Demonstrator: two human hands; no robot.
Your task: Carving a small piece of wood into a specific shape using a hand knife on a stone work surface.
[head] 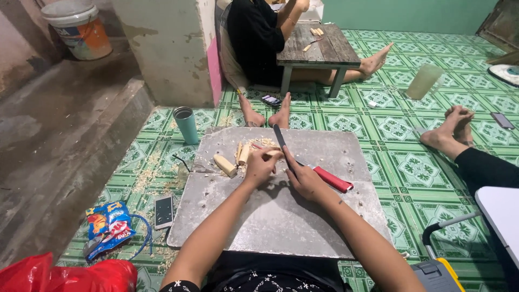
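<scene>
Nearest me I see my two forearms reaching out over a grey slab (270, 216) that lies flat on the green patterned floor (400, 162). My left hand (260, 165) is curled shut around a small pale wood piece (268, 152), pinching it at the fingertips just above the slab's middle; the piece is mostly covered, and what shows of it runs roughly left to right, so I can't be sure of its full length. My right hand (304, 178) is wrapped closed on the handle of a dark knife (280, 138), whose blade is the long thing here: its axis runs from the hand up and slightly leftward, the tip pointing away from me toward the far edge of the slab, and the blade sits just beside the wood piece. A red sheath (334, 179) lies on the slab just right of that hand, slanting down to the right. Left of my left hand rest a few short pale wood blocks (231, 160) among shavings. Off the slab to the left are a phone (164, 211) and a snack bag (108, 226); farther out stands a teal tumbler (187, 125). Beyond that, another person sits behind a low wooden table (319, 47).
</scene>
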